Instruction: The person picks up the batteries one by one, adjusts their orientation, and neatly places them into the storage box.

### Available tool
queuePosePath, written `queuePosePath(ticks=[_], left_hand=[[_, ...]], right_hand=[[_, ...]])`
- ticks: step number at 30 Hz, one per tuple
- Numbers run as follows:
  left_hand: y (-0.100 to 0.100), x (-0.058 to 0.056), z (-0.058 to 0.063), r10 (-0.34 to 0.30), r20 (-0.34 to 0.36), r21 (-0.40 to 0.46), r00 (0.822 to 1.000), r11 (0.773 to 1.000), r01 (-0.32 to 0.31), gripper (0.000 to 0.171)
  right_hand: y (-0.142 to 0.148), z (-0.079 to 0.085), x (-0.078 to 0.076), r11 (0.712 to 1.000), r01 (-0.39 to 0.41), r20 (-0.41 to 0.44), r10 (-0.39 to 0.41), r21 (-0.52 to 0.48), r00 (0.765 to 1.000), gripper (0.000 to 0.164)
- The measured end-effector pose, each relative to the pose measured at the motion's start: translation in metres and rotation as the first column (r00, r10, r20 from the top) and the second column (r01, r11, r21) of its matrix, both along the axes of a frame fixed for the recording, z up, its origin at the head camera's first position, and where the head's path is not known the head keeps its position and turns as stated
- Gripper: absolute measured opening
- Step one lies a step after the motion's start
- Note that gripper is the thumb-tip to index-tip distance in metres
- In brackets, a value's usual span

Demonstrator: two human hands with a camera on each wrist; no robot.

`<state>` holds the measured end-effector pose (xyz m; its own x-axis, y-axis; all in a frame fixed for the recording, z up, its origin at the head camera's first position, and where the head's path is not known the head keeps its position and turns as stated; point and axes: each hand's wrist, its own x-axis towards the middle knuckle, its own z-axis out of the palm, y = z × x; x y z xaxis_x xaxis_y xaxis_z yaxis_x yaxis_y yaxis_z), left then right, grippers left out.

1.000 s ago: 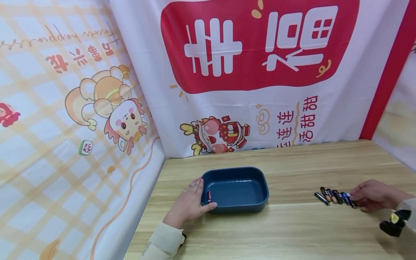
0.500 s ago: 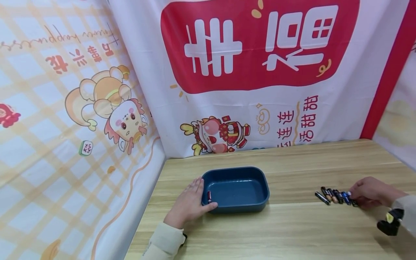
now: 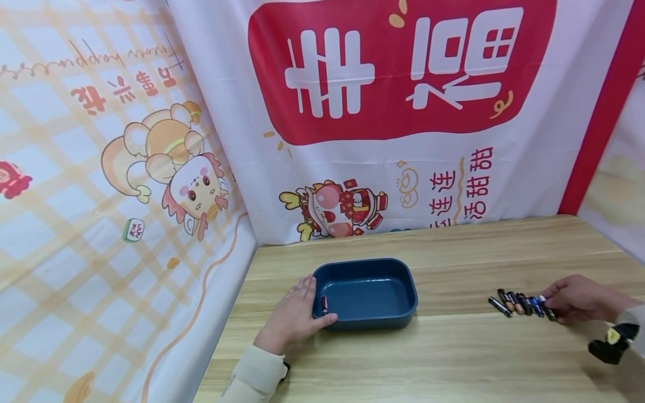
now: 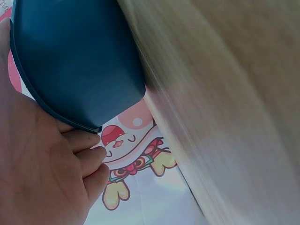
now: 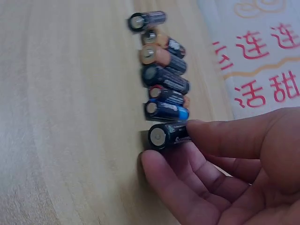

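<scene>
In the head view a dark blue rectangular plastic box (image 3: 370, 305) stands on the table, and one red battery (image 3: 325, 305) lies inside at its left end. My left hand (image 3: 292, 316) rests against that end, fingers along the left wall and thumb on the front rim. The left wrist view shows the left fingers (image 4: 91, 159) touching the box's outside by the rim. Farther right, my right hand (image 3: 579, 299) pinches a black battery (image 5: 164, 135) between thumb and fingers. Next to it lies a row of several batteries (image 5: 166, 78), black, blue and copper-topped.
The wooden table (image 3: 438, 358) runs back to a white cloth (image 3: 322, 162) with red printing. A checked cloth (image 3: 101, 235) borders its left side. Bare wood lies between the box and the battery row.
The right hand has shifted slightly at the row's right end, and the black battery there now shows more, a little apart from its neighbours. The left hand and box have stayed put.
</scene>
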<state>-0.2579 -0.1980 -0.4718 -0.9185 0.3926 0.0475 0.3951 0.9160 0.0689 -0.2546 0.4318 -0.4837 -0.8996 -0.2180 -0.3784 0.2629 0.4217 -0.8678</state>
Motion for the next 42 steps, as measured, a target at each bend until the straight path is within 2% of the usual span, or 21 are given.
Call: queuePosePath(ticks=[3, 7, 14, 19, 22, 33, 39, 42], left_hand=[[0.0, 0.0, 0.0, -0.001, -0.001, -0.003, 1.0, 1.0, 0.001, 0.107], [-0.001, 0.0, 0.0, 0.002, 0.001, -0.005, 1.0, 1.0, -0.002, 0.107], [-0.001, -0.001, -0.001, 0.001, -0.002, -0.006, 1.0, 1.0, -0.001, 0.107], [-0.001, -0.002, -0.002, 0.006, 0.004, -0.005, 1.0, 1.0, -0.006, 0.107], [-0.001, -0.001, -0.002, 0.005, 0.006, -0.003, 1.0, 1.0, -0.005, 0.107], [-0.001, -0.002, -0.003, -0.001, 0.008, 0.0, 1.0, 1.0, 0.001, 0.107], [-0.001, -0.001, -0.004, 0.001, 0.007, -0.002, 1.0, 1.0, -0.001, 0.109], [-0.001, -0.001, -0.002, 0.008, 0.006, -0.007, 1.0, 1.0, -0.008, 0.109]], right_hand=[[0.008, -0.002, -0.001, 0.992, -0.037, 0.04, 0.042, -0.122, 0.998, 0.024], [0.014, -0.002, -0.004, 0.96, -0.086, 0.06, 0.106, -0.267, 0.993, 0.022], [0.001, 0.013, -0.011, 0.882, -0.172, 0.049, 0.214, -0.438, 0.975, 0.025], [-0.016, 0.024, -0.016, 0.812, -0.247, 0.019, 0.302, -0.528, 0.953, 0.033], [-0.023, 0.027, -0.018, 0.785, -0.261, 0.008, 0.32, -0.561, 0.947, 0.034], [-0.055, 0.035, -0.024, 0.796, -0.237, -0.002, 0.285, -0.557, 0.959, 0.029], [-0.074, 0.042, -0.025, 0.865, -0.168, 0.031, 0.207, -0.472, 0.978, 0.027], [-0.084, 0.045, -0.027, 0.884, -0.152, 0.036, 0.186, -0.442, 0.982, 0.033]])
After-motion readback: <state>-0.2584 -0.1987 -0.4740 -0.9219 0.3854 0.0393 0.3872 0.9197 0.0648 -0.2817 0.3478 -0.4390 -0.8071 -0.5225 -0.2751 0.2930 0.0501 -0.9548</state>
